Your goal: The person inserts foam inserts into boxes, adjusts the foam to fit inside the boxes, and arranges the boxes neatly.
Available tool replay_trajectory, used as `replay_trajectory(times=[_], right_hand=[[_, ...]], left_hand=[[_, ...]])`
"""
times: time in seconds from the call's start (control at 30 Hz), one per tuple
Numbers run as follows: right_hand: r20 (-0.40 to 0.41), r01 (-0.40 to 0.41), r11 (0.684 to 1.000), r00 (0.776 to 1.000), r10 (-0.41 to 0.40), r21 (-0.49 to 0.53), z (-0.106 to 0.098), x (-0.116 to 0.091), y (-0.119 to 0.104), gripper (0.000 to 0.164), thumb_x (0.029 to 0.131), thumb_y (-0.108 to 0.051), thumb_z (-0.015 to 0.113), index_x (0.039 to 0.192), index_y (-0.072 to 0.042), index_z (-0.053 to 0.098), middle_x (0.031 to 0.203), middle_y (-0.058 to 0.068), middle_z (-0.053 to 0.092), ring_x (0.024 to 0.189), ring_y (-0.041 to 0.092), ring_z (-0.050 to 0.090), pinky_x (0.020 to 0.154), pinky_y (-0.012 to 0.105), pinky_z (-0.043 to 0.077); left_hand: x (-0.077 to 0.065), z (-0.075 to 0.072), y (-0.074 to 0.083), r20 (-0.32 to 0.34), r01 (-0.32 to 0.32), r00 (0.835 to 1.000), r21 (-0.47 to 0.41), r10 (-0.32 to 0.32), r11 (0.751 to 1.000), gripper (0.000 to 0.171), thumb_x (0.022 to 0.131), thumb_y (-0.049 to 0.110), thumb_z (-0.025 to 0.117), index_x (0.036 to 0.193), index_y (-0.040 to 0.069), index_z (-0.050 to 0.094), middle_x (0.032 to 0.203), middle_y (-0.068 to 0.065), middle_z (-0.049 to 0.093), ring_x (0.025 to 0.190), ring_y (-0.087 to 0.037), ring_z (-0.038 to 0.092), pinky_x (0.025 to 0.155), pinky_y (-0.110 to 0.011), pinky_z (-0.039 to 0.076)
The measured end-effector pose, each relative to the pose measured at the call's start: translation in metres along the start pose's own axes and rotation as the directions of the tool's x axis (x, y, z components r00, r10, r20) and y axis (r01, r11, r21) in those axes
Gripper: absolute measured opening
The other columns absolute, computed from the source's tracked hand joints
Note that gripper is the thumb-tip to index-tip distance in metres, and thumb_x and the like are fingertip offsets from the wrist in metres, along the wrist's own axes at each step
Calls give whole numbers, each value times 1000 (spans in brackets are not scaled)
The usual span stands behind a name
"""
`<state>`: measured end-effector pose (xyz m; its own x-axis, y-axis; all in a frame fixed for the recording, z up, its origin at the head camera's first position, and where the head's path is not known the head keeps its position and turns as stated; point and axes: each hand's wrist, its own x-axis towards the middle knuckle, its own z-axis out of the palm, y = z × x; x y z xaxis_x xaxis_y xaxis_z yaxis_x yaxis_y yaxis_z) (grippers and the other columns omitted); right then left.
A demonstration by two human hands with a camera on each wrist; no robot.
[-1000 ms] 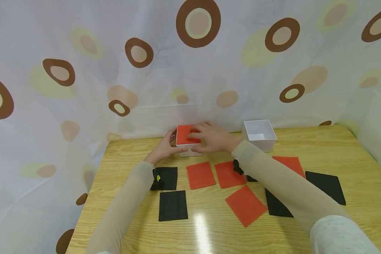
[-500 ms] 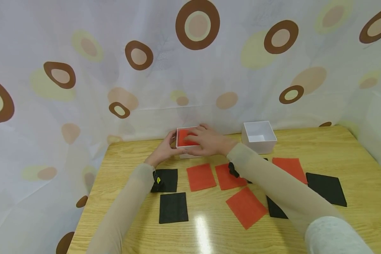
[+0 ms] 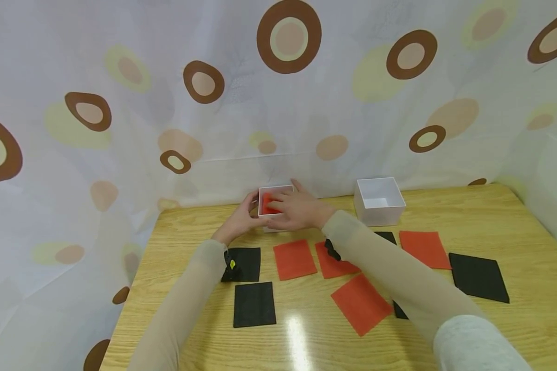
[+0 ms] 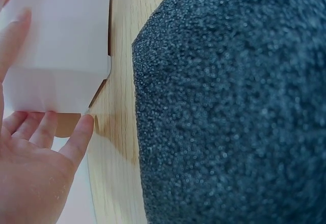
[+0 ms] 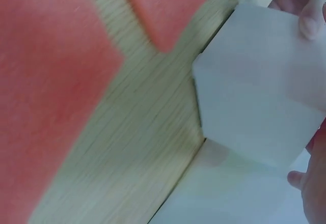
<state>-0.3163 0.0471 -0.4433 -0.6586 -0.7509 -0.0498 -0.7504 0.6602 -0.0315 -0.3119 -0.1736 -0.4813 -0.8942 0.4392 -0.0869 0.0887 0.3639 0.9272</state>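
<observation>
My left hand steadies a small white open-topped box from its left side, thumb along the front wall and fingers round the back left. The left wrist view shows its fingertips at the wall of the box. Over the right wall reaches my right hand, fingers down inside and pressing on a red felt-like square. The square lies below the rim, largely covered by those fingers. In the right wrist view the box front faces the camera, with part of each hand at the right edge.
A second white open box stands to the right at the back. Red squares and black squares are spread over the wooden table, some partly under the right forearm. A patterned curtain hangs right behind the boxes.
The red square has gone from level with the rim down into the box, pushed by my right hand, which has moved slightly left and inside. My left hand has stayed on the box.
</observation>
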Motion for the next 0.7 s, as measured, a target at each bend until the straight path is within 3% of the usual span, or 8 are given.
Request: replay_trajectory(times=[0.17, 0.43, 0.7], right_hand=[[-1, -2, 1000, 1000, 2, 3, 0, 6, -5, 68, 102, -68, 45, 142, -17, 63, 152, 4, 57, 146, 30, 45, 124, 68, 6], [3, 16, 998, 1000, -16, -52, -3, 10, -10, 54, 101, -64, 50, 119, -18, 73, 136, -1, 68, 137, 27, 52, 122, 71, 10], [24, 6, 999, 1000, -4, -52, -2, 15, -10, 57, 101, -65, 50, 131, -20, 69, 145, -1, 60, 142, 27, 47, 123, 70, 9]], left_hand=[[1, 1, -2, -5, -11, 1000, -1, 11, 1000, 94, 96, 8, 76, 166, 10, 14, 170, -14, 21, 157, -33, 25, 119, -51, 38], [1, 1, -3, -11, -8, 1000, 0, 8, 1000, 94, 95, 13, 78, 166, 14, 16, 168, -9, 25, 156, -28, 28, 117, -48, 41], [1, -1, -3, -7, -4, 1000, -6, 4, 1000, 94, 95, 10, 77, 166, 13, 16, 169, -11, 23, 156, -32, 27, 119, -50, 39]])
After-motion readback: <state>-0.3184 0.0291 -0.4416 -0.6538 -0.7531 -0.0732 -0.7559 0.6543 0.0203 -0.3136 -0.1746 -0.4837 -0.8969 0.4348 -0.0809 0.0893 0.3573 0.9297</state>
